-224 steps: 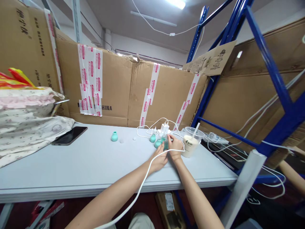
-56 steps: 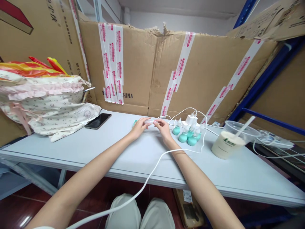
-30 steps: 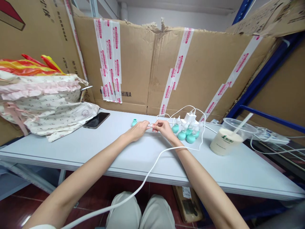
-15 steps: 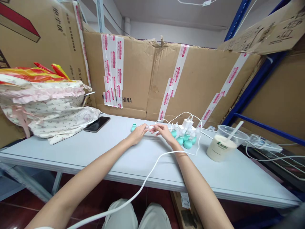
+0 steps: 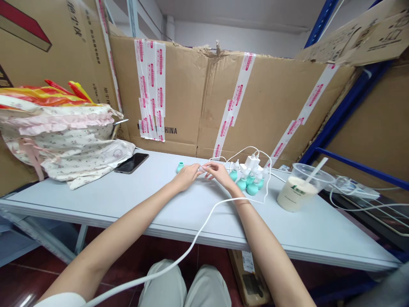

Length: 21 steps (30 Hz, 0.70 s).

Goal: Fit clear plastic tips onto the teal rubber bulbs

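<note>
My left hand (image 5: 185, 175) and my right hand (image 5: 217, 172) meet above the white table (image 5: 128, 200), fingertips pinched together on a small white part (image 5: 201, 169). Just behind my left hand stands a single teal bulb (image 5: 180, 167). To the right of my right hand is a cluster of several teal bulbs with white tips (image 5: 249, 182), beside a white charger plug (image 5: 252, 162) with white cables. What exactly the white part is I cannot make out.
A black phone (image 5: 131, 163) lies at the back left near a floral cloth bag (image 5: 60, 140). A plastic cup with a milky drink and straw (image 5: 297, 192) stands on the right. Taped cardboard (image 5: 204, 98) walls the back; blue shelving (image 5: 345, 111) is at the right. A white cable (image 5: 198, 230) crosses my right forearm.
Earlier both hands were at the teal cluster by the cup; they have moved left to the spot near the single teal bulb. Over the last second they stay pinched together; only the view shifts.
</note>
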{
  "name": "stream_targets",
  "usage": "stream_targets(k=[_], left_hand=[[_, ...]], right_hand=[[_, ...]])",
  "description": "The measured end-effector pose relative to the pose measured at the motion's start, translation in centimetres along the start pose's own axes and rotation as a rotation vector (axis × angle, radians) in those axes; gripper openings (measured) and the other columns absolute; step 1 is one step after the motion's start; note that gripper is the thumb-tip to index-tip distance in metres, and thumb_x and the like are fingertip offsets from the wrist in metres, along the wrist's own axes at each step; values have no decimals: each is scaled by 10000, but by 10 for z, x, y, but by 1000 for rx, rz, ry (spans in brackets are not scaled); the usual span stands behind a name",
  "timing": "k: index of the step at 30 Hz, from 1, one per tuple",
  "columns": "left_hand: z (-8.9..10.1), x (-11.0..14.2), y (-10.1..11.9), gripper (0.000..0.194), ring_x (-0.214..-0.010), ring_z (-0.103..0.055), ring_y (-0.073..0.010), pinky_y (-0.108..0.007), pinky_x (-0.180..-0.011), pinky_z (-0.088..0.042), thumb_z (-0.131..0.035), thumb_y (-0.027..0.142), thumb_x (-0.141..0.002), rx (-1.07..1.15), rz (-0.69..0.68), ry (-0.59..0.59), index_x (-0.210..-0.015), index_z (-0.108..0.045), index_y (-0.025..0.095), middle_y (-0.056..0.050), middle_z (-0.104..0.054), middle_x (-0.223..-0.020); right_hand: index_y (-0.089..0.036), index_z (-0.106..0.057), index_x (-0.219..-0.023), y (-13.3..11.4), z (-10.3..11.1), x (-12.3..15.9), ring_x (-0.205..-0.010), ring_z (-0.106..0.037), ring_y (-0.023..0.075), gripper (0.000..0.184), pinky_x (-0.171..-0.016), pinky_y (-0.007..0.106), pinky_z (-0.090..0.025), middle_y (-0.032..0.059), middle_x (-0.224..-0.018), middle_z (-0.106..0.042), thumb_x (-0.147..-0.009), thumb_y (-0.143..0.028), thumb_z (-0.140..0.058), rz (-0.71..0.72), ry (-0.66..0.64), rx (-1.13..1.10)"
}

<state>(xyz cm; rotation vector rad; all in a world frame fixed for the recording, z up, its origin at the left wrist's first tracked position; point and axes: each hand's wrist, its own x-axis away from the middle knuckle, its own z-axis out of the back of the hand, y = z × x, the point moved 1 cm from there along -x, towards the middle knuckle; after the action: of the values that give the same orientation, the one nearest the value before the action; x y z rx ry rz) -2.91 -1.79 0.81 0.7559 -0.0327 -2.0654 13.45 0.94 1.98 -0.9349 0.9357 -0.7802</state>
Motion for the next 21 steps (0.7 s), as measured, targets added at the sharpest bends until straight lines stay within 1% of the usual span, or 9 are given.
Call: stream_targets(k=[5,8,11,14,16,17,18,19,21], left_hand=[[-2,0,0,212,-881,-551,-230,-338,-794,-359,-403,297,-878,-154,-31,-19,-976,-516,148,-104,-602,-949],[-2,1,1,225,-884,-551,-235,-344,-795,-354,-385,294,-884,-180,-41,-38,-972,-522,139,-113,-605,-939],[3,0,1,229,-945,-527,-229,-345,-834,-338,-457,312,-852,-169,-72,-22,-1015,-515,161,-101,-587,-975],[13,-4,-11,511,-1101,-435,-250,-374,-901,-309,-585,370,-761,-162,1,192,-1206,-391,208,-114,-481,-1178],[17,-5,-30,710,-1178,-362,-278,-404,-924,-301,-637,410,-699,-116,202,392,-1280,-285,204,-146,-377,-1276],[16,-5,-42,769,-1187,-353,-290,-413,-919,-311,-660,428,-664,-69,328,445,-1282,-269,189,-160,-356,-1283],[13,-4,-53,789,-1170,-372,-299,-418,-904,-328,-678,439,-633,-14,443,431,-1265,-287,175,-167,-368,-1265],[8,-4,-63,744,-1141,-400,-306,-421,-892,-340,-686,442,-614,35,514,335,-1215,-347,164,-164,-406,-1226],[-4,-2,-75,482,-1065,-459,-284,-404,-888,-350,-644,433,-653,135,526,123,-1022,-486,166,-121,-512,-1086]], right_hand=[[-153,-595,-853,5,-9,0,-535,-588,117,384,-456,220,-493,28,-663,-633,-586,-403,-714,-124,33,-107],[-153,-593,-842,6,-13,0,-519,-568,110,398,-454,234,-502,17,-650,-618,-545,-372,-744,-170,41,-164],[-150,-623,-842,7,-12,0,-554,-557,102,392,-510,257,-528,11,-674,-605,-532,-355,-750,-188,56,-243],[-151,-659,-874,6,-4,-2,-622,-543,98,387,-595,270,-545,32,-756,-609,-564,-373,-725,-158,117,-291],[-155,-666,-865,6,2,-3,-649,-539,101,373,-625,276,-547,48,-806,-610,-582,-394,-708,-128,183,-315],[-156,-665,-852,7,5,-4,-660,-546,105,365,-632,278,-546,56,-830,-613,-587,-405,-701,-121,207,-330],[-157,-661,-843,8,6,-5,-672,-558,111,362,-636,280,-545,66,-857,-616,-592,-415,-695,-118,217,-346],[-157,-655,-844,9,6,-5,-687,-573,121,364,-638,283,-544,75,-883,-618,-597,-423,-690,-115,213,-360],[-157,-641,-865,11,5,-6,-717,-598,143,378,-628,285,-542,90,-921,-620,-606,-430,-682,-112,178,-362]])
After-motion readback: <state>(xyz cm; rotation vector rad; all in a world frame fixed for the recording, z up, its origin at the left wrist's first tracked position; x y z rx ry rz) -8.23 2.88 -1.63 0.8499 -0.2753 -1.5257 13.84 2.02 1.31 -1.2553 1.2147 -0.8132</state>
